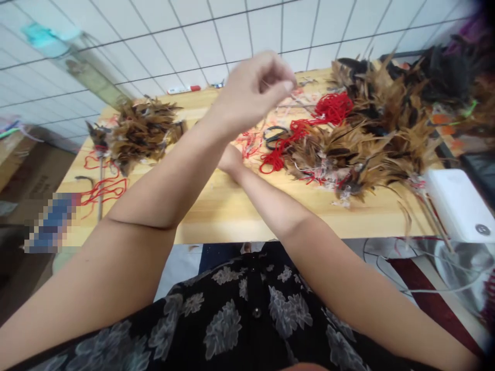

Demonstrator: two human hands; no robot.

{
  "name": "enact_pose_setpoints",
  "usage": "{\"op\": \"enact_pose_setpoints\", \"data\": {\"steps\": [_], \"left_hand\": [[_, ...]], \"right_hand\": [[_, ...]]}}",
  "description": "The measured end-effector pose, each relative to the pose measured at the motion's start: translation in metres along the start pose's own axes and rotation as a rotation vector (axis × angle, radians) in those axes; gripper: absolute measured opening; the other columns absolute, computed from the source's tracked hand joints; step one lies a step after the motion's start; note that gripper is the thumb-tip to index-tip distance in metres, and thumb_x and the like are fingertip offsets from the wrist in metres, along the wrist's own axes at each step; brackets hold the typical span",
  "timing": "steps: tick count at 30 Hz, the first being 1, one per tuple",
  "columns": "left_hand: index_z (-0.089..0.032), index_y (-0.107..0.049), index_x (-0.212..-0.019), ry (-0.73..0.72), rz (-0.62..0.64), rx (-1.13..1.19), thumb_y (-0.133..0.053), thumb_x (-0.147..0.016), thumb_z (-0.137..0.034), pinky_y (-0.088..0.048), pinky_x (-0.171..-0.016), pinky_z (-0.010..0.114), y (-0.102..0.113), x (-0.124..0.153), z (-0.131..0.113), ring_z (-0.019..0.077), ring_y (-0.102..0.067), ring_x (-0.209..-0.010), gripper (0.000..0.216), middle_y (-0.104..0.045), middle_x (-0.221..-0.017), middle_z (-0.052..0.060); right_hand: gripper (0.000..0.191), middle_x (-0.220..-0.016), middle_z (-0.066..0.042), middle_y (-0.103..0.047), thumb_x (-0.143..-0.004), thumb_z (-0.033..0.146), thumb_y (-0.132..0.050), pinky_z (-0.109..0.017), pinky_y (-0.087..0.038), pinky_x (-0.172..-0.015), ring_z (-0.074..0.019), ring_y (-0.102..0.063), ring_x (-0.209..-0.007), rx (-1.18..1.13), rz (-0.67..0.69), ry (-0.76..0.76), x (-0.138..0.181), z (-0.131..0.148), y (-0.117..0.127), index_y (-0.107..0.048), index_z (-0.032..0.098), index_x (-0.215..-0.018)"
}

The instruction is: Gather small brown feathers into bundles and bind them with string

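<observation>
My left hand [253,90] is raised above the wooden table [232,206], its fingers pinched together on something thin that I cannot make out. My right hand [231,161] rests on the table under my left forearm, and its fingers are hidden. Just beyond the hands lie tangles of red thread [332,107] and black scissors [275,135]. A big heap of brown feathers [371,139] covers the right side of the table. A smaller feather pile [143,129] sits at the left.
More red thread [102,188] trails along the table's left edge. A white box [460,203] stands at the right edge, with dark feathers [444,72] behind it. A red-and-white pen [183,89] lies at the back. The floor is white tile.
</observation>
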State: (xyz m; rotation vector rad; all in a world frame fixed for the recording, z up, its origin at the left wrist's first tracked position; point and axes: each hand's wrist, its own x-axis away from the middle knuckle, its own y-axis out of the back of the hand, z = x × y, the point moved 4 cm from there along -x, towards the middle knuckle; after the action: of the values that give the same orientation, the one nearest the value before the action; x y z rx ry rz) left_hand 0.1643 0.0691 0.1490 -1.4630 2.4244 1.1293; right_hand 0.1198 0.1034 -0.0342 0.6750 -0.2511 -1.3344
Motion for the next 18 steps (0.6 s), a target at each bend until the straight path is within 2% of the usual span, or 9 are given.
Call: {"op": "enact_pose_setpoints", "data": {"steps": [2,4,5,7,9,11,14,18], "left_hand": [[-0.026,-0.081,-0.102,-0.111,-0.277,-0.033,-0.066,-0.1,-0.016,-0.055,-0.086,0.038,0.058,0.014,0.017,0.0201,-0.071,-0.088,0.018,-0.083,-0.107,0.004],[-0.027,-0.08,-0.1,-0.124,-0.476,-0.214,-0.066,-0.097,-0.01,-0.055,-0.088,0.038,0.109,0.036,0.041,0.0187,-0.064,-0.083,0.022,-0.082,-0.102,0.002],[-0.026,-0.079,-0.102,-0.046,-0.541,-0.323,-0.067,-0.098,-0.007,-0.056,-0.089,0.036,0.129,0.048,0.056,0.0178,-0.062,-0.083,0.023,-0.082,-0.103,0.0],[-0.023,-0.077,-0.103,0.209,-0.612,-0.47,-0.067,-0.102,-0.002,-0.057,-0.091,0.034,0.157,0.074,0.087,0.0165,-0.06,-0.086,0.023,-0.078,-0.101,-0.001],[-0.021,-0.074,-0.098,0.462,-0.59,-0.497,-0.066,-0.105,-0.002,-0.059,-0.096,0.033,0.168,0.098,0.118,0.017,-0.064,-0.089,0.022,-0.074,-0.095,-0.001],[-0.02,-0.073,-0.093,0.62,-0.492,-0.532,-0.07,-0.103,-0.006,-0.061,-0.103,0.036,0.165,0.116,0.143,0.0213,-0.07,-0.095,0.019,-0.077,-0.097,0.003],[-0.02,-0.076,-0.093,0.701,-0.37,-0.62,-0.069,-0.1,-0.009,-0.061,-0.113,0.042,0.157,0.135,0.173,0.03,-0.078,-0.11,0.015,-0.084,-0.108,0.01],[-0.02,-0.084,-0.101,0.737,-0.38,-0.695,-0.068,-0.096,-0.01,-0.062,-0.119,0.046,0.163,0.161,0.204,0.035,-0.082,-0.12,0.02,-0.085,-0.12,0.013]], "right_hand": [[0.029,-0.134,-0.013,-0.088,-0.116,0.027,-0.061,-0.041,-0.061,-0.12,-0.0288,-0.081,-0.133,-0.014,0.027,-0.067,-0.006,0.001,0.005,-0.088,0.016,-0.114],[0.029,-0.121,-0.009,-0.087,-0.116,0.027,-0.06,-0.038,-0.061,-0.115,-0.0252,-0.08,-0.123,-0.14,-0.028,-0.157,-0.01,-0.005,0.011,-0.086,0.016,-0.109],[0.027,-0.112,-0.006,-0.085,-0.115,0.026,-0.061,-0.035,-0.06,-0.113,-0.0224,-0.079,-0.116,-0.221,-0.068,-0.167,-0.013,-0.009,0.014,-0.084,0.017,-0.104],[0.021,-0.097,0.0,-0.079,-0.111,0.021,-0.067,-0.031,-0.06,-0.108,-0.0185,-0.076,-0.104,-0.397,-0.167,-0.179,-0.018,-0.021,0.016,-0.081,0.018,-0.094],[0.02,-0.083,0.003,-0.072,-0.106,0.023,-0.074,-0.032,-0.061,-0.108,-0.0179,-0.073,-0.094,-0.527,-0.257,-0.222,-0.022,-0.035,0.014,-0.076,0.02,-0.086],[0.02,-0.08,0.004,-0.072,-0.103,0.027,-0.077,-0.036,-0.063,-0.113,-0.0183,-0.073,-0.094,-0.6,-0.334,-0.211,-0.024,-0.046,0.014,-0.076,0.023,-0.084],[0.027,-0.086,0.0,-0.078,-0.1,0.048,-0.08,-0.041,-0.064,-0.114,-0.0212,-0.075,-0.101,-0.603,-0.413,-0.14,-0.023,-0.055,0.018,-0.077,0.025,-0.088],[0.044,-0.088,-0.003,-0.079,-0.092,0.069,-0.079,-0.042,-0.062,-0.109,-0.0228,-0.073,-0.098,-0.559,-0.398,-0.118,-0.017,-0.064,0.022,-0.075,0.026,-0.088]]}}
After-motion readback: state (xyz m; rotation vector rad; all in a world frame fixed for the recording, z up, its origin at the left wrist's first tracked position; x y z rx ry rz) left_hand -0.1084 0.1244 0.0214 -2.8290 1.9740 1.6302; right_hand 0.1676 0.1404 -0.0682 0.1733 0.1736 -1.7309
